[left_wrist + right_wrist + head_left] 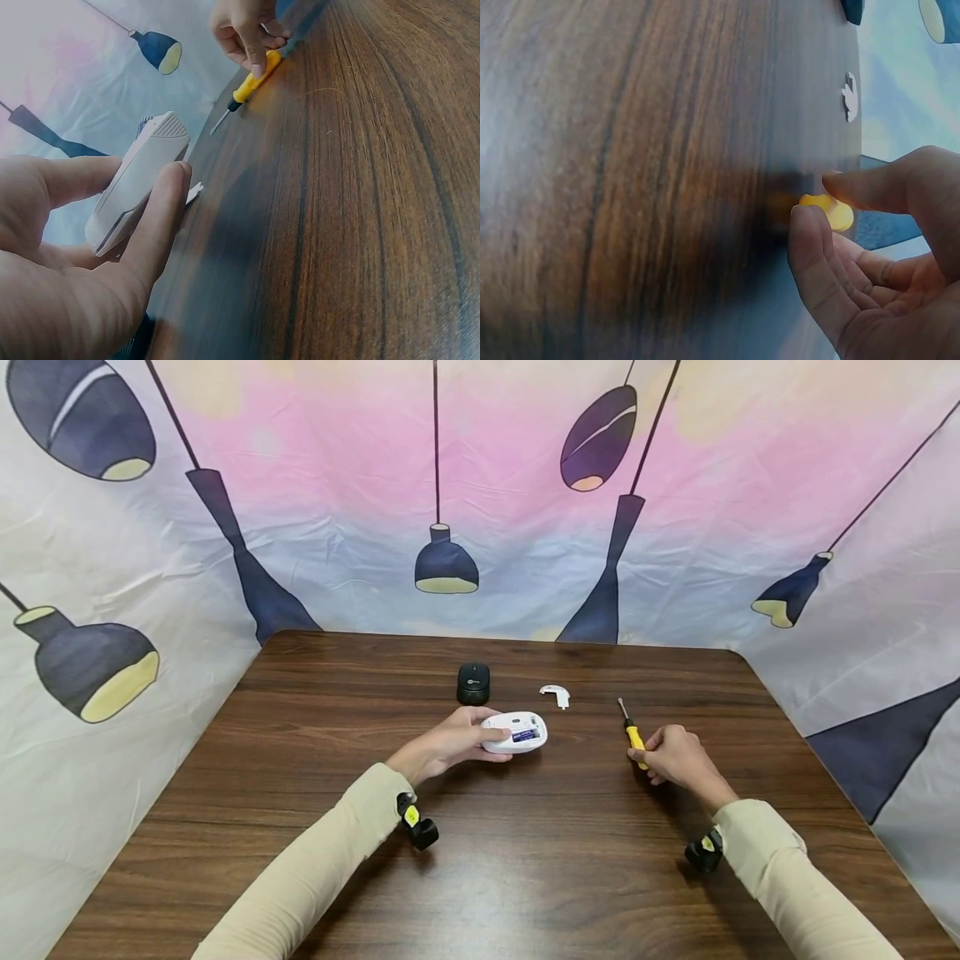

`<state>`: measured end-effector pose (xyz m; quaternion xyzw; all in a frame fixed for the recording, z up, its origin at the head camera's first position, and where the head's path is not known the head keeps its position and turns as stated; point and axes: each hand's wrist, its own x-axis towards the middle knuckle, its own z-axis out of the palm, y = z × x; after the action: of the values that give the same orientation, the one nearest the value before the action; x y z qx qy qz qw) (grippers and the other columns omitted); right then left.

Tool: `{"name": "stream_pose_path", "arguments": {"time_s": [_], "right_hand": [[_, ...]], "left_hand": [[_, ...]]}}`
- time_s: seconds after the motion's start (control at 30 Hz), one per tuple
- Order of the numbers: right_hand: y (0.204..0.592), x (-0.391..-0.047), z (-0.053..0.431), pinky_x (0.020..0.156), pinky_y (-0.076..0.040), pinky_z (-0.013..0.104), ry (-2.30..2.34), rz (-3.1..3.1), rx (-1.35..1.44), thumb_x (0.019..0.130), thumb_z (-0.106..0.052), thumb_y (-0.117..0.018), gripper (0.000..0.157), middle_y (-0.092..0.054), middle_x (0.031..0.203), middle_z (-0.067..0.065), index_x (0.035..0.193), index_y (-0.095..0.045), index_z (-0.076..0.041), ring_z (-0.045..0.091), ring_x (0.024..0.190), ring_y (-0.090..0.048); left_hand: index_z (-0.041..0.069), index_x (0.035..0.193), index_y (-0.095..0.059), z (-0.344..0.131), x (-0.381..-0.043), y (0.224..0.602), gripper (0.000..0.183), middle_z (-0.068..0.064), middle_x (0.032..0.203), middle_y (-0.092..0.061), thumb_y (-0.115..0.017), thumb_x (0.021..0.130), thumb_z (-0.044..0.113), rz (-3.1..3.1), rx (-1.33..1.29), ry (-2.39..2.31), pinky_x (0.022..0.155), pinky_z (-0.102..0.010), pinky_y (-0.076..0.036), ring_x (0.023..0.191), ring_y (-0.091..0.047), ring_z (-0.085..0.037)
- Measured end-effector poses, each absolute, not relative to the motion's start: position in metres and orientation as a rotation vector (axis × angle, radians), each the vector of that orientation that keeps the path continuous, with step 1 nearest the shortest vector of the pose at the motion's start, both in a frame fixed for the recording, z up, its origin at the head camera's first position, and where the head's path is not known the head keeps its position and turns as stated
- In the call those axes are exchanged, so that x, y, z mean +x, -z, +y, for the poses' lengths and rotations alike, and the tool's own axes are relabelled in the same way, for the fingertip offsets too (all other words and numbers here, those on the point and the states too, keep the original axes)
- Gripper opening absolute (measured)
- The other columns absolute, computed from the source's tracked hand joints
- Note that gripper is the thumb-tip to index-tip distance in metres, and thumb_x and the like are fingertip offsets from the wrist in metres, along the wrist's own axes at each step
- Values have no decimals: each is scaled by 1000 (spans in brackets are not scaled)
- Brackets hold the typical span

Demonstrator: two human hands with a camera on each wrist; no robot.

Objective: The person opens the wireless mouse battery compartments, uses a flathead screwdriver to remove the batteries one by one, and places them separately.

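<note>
My left hand [454,739] grips a white computer mouse [517,723], its underside turned up and its battery bay uncovered. A dark blue battery [524,736] lies in the bay. In the left wrist view the mouse [142,184] shows edge-on between thumb and fingers, held above the table. Toward the right, my right hand [681,762] pinches the yellow handle of a screwdriver [635,743]; its metal shaft points away from me. The right wrist view shows only the handle's end [838,215] between thumb and fingers. Beyond the white mouse lies a white curved cover [557,693].
A black computer mouse [473,683] sits on the brown wooden table [337,693], just beyond my left hand. Cloth printed with lamps [446,560] hangs behind the table and along its sides. Each wrist carries a black strapped device [418,827].
</note>
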<state>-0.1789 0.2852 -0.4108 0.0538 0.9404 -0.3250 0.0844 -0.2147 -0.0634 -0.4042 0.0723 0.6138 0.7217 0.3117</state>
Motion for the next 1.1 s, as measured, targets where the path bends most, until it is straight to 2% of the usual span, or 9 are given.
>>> {"name": "stream_pose_path", "arguments": {"time_s": [0.27,0.5,0.73,0.97,1.1], "right_hand": [[403,-176,287,53,-60,32,922,2828,142,93,-24,-75,34,-68,74,10,96,-61,6,15,57,-64],[396,-174,283,53,-52,30,872,2892,31,93,-29,-75,32,-64,77,8,92,-62,1,17,63,-60],[391,-177,266,55,-47,29,929,2945,-158,89,-21,-78,20,-62,70,1,82,-67,-5,15,61,-56],[390,-183,244,60,-48,27,1002,2947,-353,88,-11,-77,10,-66,74,1,82,-72,-6,13,67,-58],[391,-186,231,60,-50,23,1089,2908,-477,88,-6,-77,5,-69,77,1,86,-75,-2,12,69,-61]], "left_hand": [[-15,138,-43,-63,-215,405,43,-26,124,-55,-58,98,-6,1614,185,-1920,93,-41,-59,97,-66,-26],[-14,137,-44,-63,-215,403,42,-25,125,-55,-58,99,-6,1622,194,-1913,93,-41,-59,98,-66,-27],[-14,137,-45,-64,-215,403,41,-24,124,-56,-57,99,-6,1628,198,-1918,92,-41,-59,97,-66,-25],[-14,138,-45,-64,-215,403,42,-25,124,-57,-57,99,-5,1640,193,-1917,90,-38,-60,94,-67,-25],[-14,138,-45,-64,-215,402,42,-25,125,-56,-58,99,-5,1641,186,-1920,90,-39,-60,95,-67,-25]]}}
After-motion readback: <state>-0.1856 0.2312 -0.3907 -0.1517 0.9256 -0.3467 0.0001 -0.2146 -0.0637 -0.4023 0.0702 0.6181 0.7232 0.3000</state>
